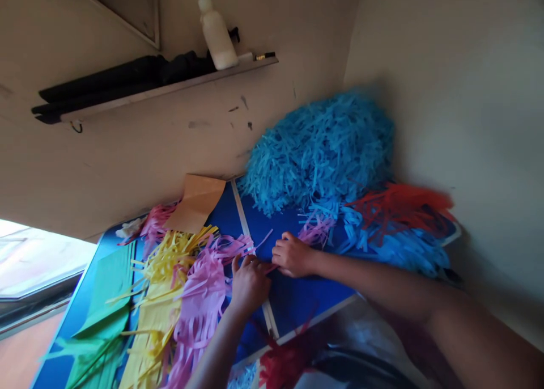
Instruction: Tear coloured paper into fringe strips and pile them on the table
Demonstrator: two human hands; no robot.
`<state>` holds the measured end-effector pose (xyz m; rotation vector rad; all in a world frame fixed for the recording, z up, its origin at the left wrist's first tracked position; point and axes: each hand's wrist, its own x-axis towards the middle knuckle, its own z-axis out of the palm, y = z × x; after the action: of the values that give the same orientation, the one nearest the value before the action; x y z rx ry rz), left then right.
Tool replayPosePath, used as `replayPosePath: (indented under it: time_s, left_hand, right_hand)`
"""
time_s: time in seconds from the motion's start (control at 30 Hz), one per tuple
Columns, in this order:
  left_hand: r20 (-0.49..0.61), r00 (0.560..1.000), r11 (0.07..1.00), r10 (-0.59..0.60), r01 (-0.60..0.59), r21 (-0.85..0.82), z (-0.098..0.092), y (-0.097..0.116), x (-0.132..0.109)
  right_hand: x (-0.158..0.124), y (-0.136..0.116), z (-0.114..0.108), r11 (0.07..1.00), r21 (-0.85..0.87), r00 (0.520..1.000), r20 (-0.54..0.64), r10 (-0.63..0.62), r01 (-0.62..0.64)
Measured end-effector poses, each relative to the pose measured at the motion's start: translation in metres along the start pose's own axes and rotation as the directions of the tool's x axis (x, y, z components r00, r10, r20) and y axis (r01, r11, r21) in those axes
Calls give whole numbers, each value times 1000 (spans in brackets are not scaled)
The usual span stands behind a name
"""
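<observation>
My left hand [251, 284] is over the blue table, its fingers bent and pressed together on a thin pinkish paper strip [271, 269]. Closed in a pinch at the strip's other end is my right hand [293, 256]; its fingertips are partly hidden. A loose purple strip [265, 239] sticks up between the hands. Fringed purple paper [203, 298] lies just left of my left hand. Beyond my right wrist are a small purple bunch [317, 230] and blue fringes [408, 256], with blurred red fringed paper [402, 204] on top.
A big blue mass of shredded paper [323, 145] stands against the wall corner. Yellow fringed paper [155, 304], green paper [104, 298] and an orange sheet [196, 202] cover the table's left. A white bottle [217, 37] stands on the wall shelf [170, 89]. Red fringes [283, 363] lie near my body.
</observation>
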<state>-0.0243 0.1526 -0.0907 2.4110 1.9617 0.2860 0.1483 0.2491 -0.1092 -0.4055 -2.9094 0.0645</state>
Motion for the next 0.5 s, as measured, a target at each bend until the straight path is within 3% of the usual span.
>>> replayPosePath:
  time_s: [0.27,0.5]
  left_hand:
    - [-59,997,997,-48,51,55,9,11,-23]
    - [-163,978,991,-130,123,-52,19,-5,-38]
  right_hand:
    - [-14,12,17,1000,16,997,-68,21,-20]
    - [-34,37,19,983,98,984,-61,165,-158]
